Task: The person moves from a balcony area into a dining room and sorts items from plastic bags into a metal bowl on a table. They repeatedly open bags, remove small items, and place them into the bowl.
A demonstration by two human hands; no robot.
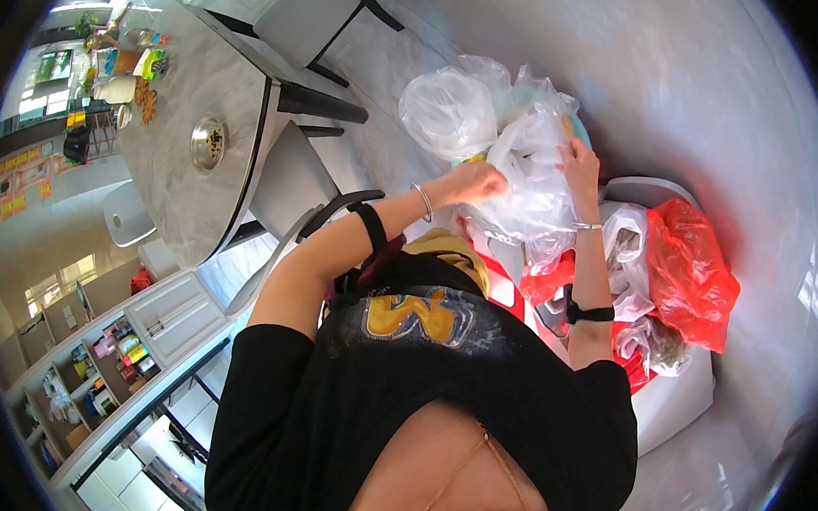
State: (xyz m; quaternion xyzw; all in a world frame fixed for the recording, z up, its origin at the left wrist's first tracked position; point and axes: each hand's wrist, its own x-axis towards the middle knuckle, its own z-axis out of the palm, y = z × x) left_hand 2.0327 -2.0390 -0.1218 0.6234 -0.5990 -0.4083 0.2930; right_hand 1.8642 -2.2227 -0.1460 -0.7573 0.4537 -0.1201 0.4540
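White plastic bag (532, 174) sat at 2 o'clock from mid-view, crumpled and bunched, in front of us between both hands. Our left hand (473, 183) was at its 9 o'clock edge, fingers curled most of the way in; we couldn't tell if they had plastic pinched. Our right hand (579, 169) was at its 3 o'clock edge, fingers bent and partly spread; grip hidden, so we couldn't tell what it had hold of.

Just beside the bag, at 10 o'clock, we had a puffed clear bag (446, 114). At 4 o'clock from it, a smaller white bag (623, 257) lay next to a red bag (690, 270). Toward 10 o'clock of mid-view, well apart, we logged a grey table (238, 80) with a metal bowl (209, 143) holding small dark bits; stocked shelves (98, 369) at 8 o'clock.
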